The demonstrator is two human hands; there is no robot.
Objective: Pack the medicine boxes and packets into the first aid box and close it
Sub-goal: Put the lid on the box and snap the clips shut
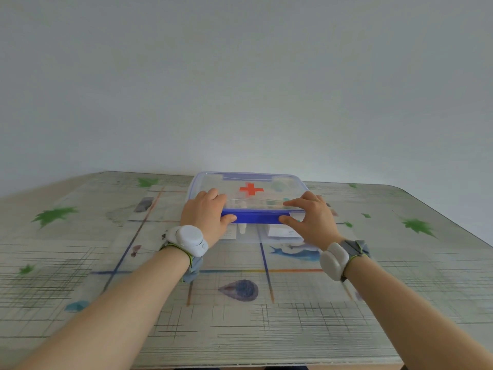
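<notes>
The first aid box [249, 180] is clear plastic with a blue rim and a red cross [251, 189] on its lid. It stands at the middle far side of the table, lid down. A blue front latch [255, 217] runs along its near edge. My left hand [206, 213] grips the box's front left corner, thumb on the latch, fingers on the lid. My right hand [310, 216] grips the front right corner the same way. Medicine boxes and packets [282, 232] show dimly through the clear front wall.
The table [186, 303] has a patterned cover with green leaves, grid lines and a blue fish print. Its far edge meets a plain grey wall just behind the box. White devices are strapped on both wrists.
</notes>
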